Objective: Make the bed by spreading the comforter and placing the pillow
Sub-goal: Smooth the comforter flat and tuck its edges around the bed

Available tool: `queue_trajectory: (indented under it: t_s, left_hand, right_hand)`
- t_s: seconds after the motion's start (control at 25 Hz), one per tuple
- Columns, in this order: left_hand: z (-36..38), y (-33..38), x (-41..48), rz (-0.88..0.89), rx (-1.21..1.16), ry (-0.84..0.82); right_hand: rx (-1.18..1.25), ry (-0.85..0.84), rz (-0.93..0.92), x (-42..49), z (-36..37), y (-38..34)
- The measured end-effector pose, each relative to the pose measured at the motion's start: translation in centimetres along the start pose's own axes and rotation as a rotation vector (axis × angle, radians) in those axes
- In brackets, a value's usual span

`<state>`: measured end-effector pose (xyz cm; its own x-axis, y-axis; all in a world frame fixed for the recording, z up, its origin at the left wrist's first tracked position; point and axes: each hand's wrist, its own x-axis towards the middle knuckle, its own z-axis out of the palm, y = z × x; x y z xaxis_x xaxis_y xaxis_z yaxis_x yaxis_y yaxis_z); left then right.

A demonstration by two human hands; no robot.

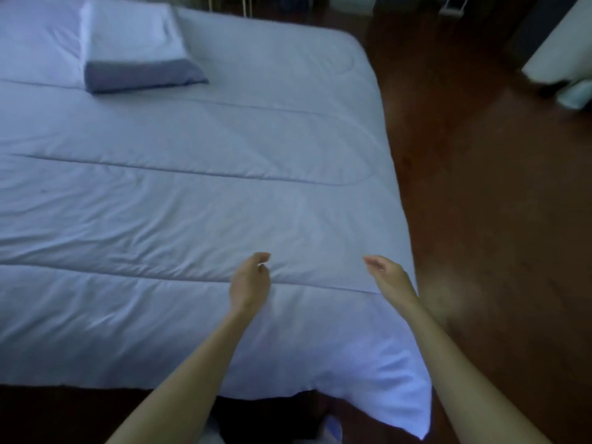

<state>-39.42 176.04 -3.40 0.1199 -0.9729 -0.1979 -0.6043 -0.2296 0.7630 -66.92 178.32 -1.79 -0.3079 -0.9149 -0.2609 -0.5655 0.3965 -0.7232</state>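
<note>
Well, hands: we hold our left hand (251, 280) and right hand (387, 274) loose, empty.
Risk: tugging the comforter (192, 203) may drag the pillow (134, 43) askew.

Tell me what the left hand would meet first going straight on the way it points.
Likely the comforter: the left hand points forward over it, and only comforter lies ahead. The pillow sits well left of that line. The hand's height above the cloth is unclear.

Left forearm (192, 363): bare, slim.
Right forearm (447, 363): bare, slim.
Clothing (333, 426): pale blue-white patch below the comforter (192, 219) edge, blurred.
</note>
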Motion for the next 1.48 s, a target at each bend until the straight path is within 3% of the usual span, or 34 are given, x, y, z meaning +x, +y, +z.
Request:
queue_trajectory:
  t_s: [0.24, 0.48, 0.6, 0.84, 0.96, 1.04, 1.24, 1.48]
  left_hand:
    - [1.9, 16.1, -4.3, 0.188, -0.407, -0.104]
    - [-0.4, 25.0, -7.3, 0.347, -0.763, -0.092]
    - [0.1, 29.1, -9.3, 0.425, -0.882, -0.051]
    - [8.3, 35.1, -13.4, 0.435, -0.837, -0.122]
    - [13.9, 37.9, -14.6, 0.409, -0.932, -0.018]
    - [18.2, 40.2, -15.7, 0.363, -0.959, 0.066]
    - [28.0, 47.1, -17.5, 0.226, -0.954, 0.090]
    - [30.7, 49.2, -16.6, 0.263, -0.834, 0.134]
  right_hand:
    - [0.290, -0.040, -0.325, -2.5, -10.8, -8.7]
    - [0.567, 0.105, -0.433, -6.8, -18.0, -12.1]
    - [0.593, 0.127, -0.502, -8.2, -21.3, -12.4]
    - [0.600, 0.245, -0.469, -7.8, -28.8, -5.5]
    - [0.628, 0.279, -0.408, -6.0, -33.9, 0.6]
    - [0.599, 0.261, -0.381, -4.7, -37.9, 4.7]
    - [0.544, 0.249, -0.348, -1.2, -46.5, 11.2]
    - [0.593, 0.130, -0.342, 4.3, -47.7, 12.6]
